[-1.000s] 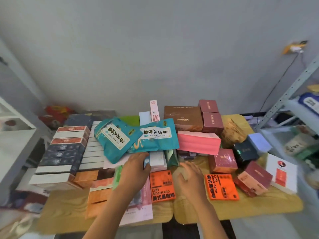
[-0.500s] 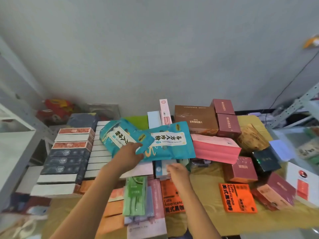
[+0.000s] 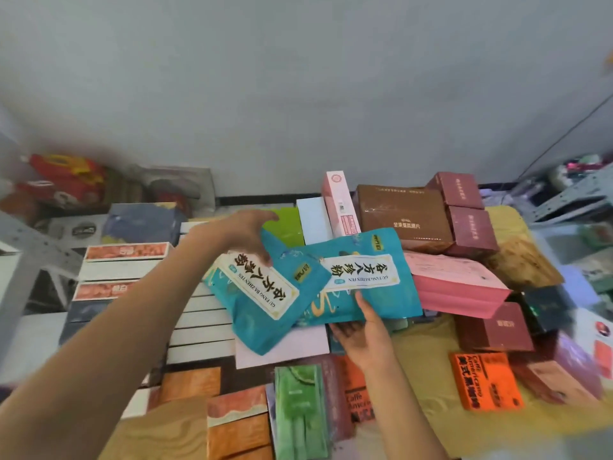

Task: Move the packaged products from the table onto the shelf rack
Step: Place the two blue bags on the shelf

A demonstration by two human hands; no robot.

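1. Two teal pouches lie overlapped at frame centre on the table (image 3: 428, 353). The left teal pouch (image 3: 262, 303) runs upper left to lower right; the right teal pouch (image 3: 361, 277) runs roughly crosswise.
2. Left hand (image 3: 247, 234) grips the left pouch's top edge. Right hand (image 3: 363, 330) holds the right pouch's lower edge, thumb on top.
3. Shelf rack (image 3: 570, 197) stands at far right, nearer the right hand.
4. Compared with the earlier frame, both hands have reached further up onto the pouches.

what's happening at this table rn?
A person is picking up two teal pouches from a table crowded with boxed goods. The left hand grips the top of the left pouch; the right hand holds the bottom edge of the right pouch, fingers underneath. Both pouches still overlap the pile. Only part of a metal rack shows at the right edge.
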